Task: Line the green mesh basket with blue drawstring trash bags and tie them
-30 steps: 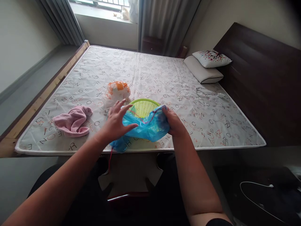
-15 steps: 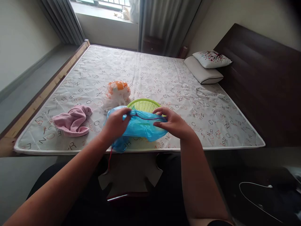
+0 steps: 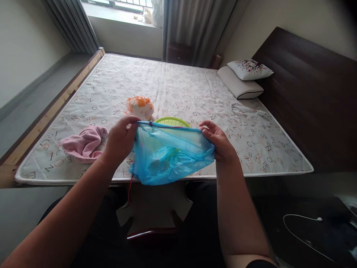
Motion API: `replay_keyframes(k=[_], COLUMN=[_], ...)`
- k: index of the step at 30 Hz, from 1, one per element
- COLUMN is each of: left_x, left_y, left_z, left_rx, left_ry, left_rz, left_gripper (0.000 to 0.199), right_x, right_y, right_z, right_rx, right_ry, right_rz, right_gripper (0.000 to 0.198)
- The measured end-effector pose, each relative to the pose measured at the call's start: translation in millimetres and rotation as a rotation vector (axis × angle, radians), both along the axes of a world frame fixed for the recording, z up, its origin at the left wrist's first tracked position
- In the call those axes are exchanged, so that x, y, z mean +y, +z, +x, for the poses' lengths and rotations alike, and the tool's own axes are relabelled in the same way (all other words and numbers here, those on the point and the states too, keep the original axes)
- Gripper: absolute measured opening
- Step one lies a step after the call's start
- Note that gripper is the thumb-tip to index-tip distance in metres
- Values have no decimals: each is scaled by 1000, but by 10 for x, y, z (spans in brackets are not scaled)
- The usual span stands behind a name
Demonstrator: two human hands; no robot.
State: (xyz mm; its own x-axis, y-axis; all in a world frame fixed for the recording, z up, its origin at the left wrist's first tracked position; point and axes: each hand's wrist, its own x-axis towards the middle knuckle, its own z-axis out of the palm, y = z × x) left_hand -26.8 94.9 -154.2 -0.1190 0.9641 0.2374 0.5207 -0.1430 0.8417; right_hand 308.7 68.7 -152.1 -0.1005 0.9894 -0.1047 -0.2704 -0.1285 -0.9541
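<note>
A thin blue plastic bag (image 3: 173, 160) with a dark drawstring along its top edge is stretched between my two hands. My left hand (image 3: 122, 137) pinches the left end of that edge. The right end is gripped by my right hand (image 3: 219, 139), thumb against fingers. Behind the bag stands a green basket (image 3: 173, 121); only its far rim and part of its inner side show, the rest being covered by the bag. A red string (image 3: 129, 188) dangles at the bag's lower left, over the mattress edge.
The patterned mattress (image 3: 189, 87) carries a pink towel (image 3: 85, 143) at left and an orange-and-white plastic bundle (image 3: 140, 106) beyond my left hand. Pillows (image 3: 241, 87) lie by the dark headboard (image 3: 304, 93). A cable (image 3: 238, 109) rests nearby.
My hands have moved apart, left hand leftward and right hand rightward. The bag's top edge is now pulled taut, and its body hangs spread out lower, hiding more of the basket.
</note>
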Motion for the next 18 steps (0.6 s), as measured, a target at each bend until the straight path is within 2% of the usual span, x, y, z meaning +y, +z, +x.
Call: replay_keyframes(k=[3,5,8,10,12,14,15,16,18], left_x=[110,200,301,329,333,328,326,326,331], left_y=[-68,-135,-221,-260,-303,-363,-399,-437,-504], left_z=[-111,-188,-270,-317,-371,-425,-445,-457,-452], left_rx=[-197,-356,-564,-612,-541,-350,-228,-107,82], left_ry=[44,77,104,86,-1,-138,-201,-245,-277], left_rz=[-25,-19,-66,-110,-165,-259,-314,-366,-449], left_gripper=[19,20,24,32,52,74,78,72,39], right_x=[2,14,64,112,161,205,227,248,287], right_y=[-42,-112,-263,-359,-422,-451,-457,-462,-478], right_z=[89,108,61,0,-65,-117,-134,-143,-137], right_rx=[-222,-422,-653,-635,-454,-236,-156,-100,-35], right_ry=[171,228,87,-90,-240,-348,-396,-447,-527], right_rz=[-4,-1,-7,-25,-59,-74,-72,-66,-60], right_gripper=[49,44,19,13,22,34,37,39,37])
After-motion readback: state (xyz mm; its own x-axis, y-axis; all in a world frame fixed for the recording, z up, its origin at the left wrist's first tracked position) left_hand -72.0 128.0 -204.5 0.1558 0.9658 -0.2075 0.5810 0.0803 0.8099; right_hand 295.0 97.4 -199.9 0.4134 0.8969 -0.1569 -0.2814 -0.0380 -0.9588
